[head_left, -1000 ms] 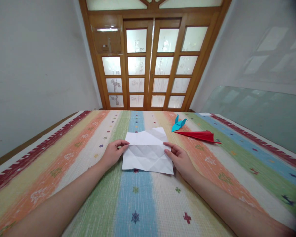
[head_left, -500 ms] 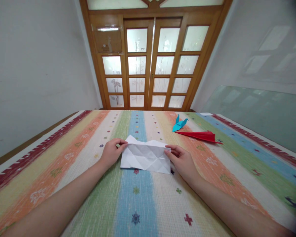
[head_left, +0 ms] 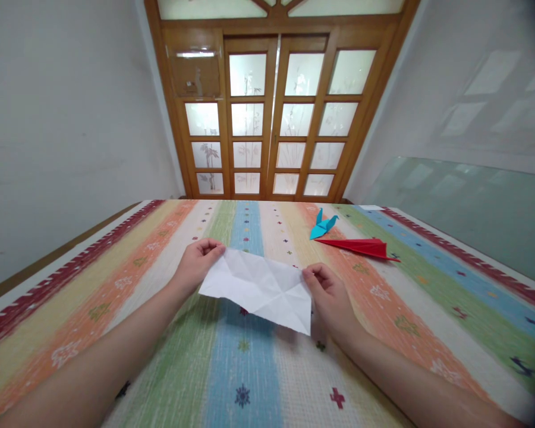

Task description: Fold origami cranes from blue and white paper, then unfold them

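A white sheet of paper (head_left: 261, 288), marked with crossing creases, is held up between my two hands over the table. My left hand (head_left: 200, 261) pinches its far left corner between thumb and fingers. At the right, my right hand (head_left: 330, 297) grips the sheet's right corner the same way. The paper tilts, its right side nearer to me and lower, and its near edge casts a shadow on the cloth. Both hands are closed on it.
A blue origami crane (head_left: 323, 226) stands beyond my right hand. Touching or just in front of it lies a red folded paper plane (head_left: 361, 247). A striped tablecloth (head_left: 245, 380) covers the table. Wooden glazed doors (head_left: 271, 119) stand behind, and a glass panel (head_left: 463, 208) leans at the right.
The paper has risen off the cloth and tilted, its upper flap no longer showing above the far edge. My left hand moved slightly left and up; my right hand shifted slightly.
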The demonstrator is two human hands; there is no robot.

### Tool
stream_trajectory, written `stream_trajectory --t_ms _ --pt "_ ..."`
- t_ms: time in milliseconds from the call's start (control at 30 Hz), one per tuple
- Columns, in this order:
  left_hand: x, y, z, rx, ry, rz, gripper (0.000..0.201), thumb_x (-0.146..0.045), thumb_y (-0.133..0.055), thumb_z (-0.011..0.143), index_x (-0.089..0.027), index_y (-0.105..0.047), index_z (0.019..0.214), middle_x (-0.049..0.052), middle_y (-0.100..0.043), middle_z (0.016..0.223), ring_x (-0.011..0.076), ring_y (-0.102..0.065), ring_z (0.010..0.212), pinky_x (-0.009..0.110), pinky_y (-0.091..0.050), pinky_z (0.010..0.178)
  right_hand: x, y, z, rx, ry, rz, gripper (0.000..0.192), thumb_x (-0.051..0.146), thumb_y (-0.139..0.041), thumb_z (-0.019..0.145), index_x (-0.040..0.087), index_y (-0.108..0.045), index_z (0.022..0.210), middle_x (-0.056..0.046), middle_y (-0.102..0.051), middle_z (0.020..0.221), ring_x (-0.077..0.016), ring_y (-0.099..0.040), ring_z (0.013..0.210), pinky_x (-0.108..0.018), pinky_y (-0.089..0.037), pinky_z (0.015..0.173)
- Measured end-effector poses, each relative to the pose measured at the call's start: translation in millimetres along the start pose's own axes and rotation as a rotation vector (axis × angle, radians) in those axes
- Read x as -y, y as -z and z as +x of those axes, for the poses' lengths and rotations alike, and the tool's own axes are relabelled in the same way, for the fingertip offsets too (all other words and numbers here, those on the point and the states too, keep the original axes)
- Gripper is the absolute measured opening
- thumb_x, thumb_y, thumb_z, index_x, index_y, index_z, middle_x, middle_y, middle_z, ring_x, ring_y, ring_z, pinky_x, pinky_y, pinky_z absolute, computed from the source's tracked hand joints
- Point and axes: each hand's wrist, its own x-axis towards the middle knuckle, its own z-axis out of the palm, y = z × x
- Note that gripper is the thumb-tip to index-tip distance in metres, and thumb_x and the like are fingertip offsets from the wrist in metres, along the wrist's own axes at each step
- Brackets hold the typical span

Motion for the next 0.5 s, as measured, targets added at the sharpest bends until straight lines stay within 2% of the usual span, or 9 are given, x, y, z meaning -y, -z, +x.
stream_trajectory --t_ms 67,200,300,433,500 --pt "5 -2.6 0 -0.009 0.05 -0.032 0.042 -0.055 -0.075 0.072 -0.015 -0.067 0.084 0.003 -0.065 0.066 0.0132 -0.055 0.052 0.023 -0.04 0.048 -5 -2 0 0.072 -0.118 0.09 0.033 0.055 -0.065 0.087 0.024 -0.055 0.093 -0.001 -0.064 0.072 -0.0178 -0.059 0.058 -0.026 -0.042 0.049" --pt "16 -4.4 1 -0.014 0.111 -0.038 0.044 -0.055 -0.075 0.071 -0.015 -0.065 0.085 0.004 -0.067 0.069 0.0146 -0.058 0.053 0.023 -0.041 0.049 -10 -1 3 0.261 -0.279 0.22 0.052 0.042 -0.076 0.08 0.026 -0.05 0.123 -0.004 -0.072 0.091 -0.0207 -0.069 0.072 -0.028 -0.05 0.058" --pt "20 0.3 2 0.039 0.142 0.016 0.044 -0.053 -0.073 0.073 -0.015 -0.065 0.092 0.005 -0.068 0.072 0.016 -0.061 0.055 0.024 -0.043 0.05 -9 -1 5 0.315 -0.34 0.252 0.058 0.034 -0.08 0.074 0.024 -0.05 0.123 -0.007 -0.074 0.097 -0.0216 -0.071 0.076 -0.029 -0.053 0.062" --pt "15 7.6 2 0.146 0.142 0.176 0.047 -0.037 -0.075 0.072 -0.013 -0.067 0.111 0.003 -0.065 0.066 0.0178 -0.059 0.053 0.026 -0.043 0.051 -6 -3 5 0.285 -0.313 0.197 0.05 0.032 -0.077 0.075 0.022 -0.052 0.117 -0.007 -0.075 0.092 -0.021 -0.071 0.074 -0.029 -0.053 0.062" --pt "7 5.6 -3 0.14 0.089 0.262 0.052 -0.024 -0.078 0.066 -0.016 -0.068 0.117 0.005 -0.068 0.078 0.0212 -0.063 0.068 0.03 -0.048 0.063 -8 -4 4 0.282 -0.27 0.123 0.042 0.031 -0.074 0.076 0.022 -0.055 0.113 -0.006 -0.074 0.092 -0.0208 -0.07 0.074 -0.029 -0.052 0.061"
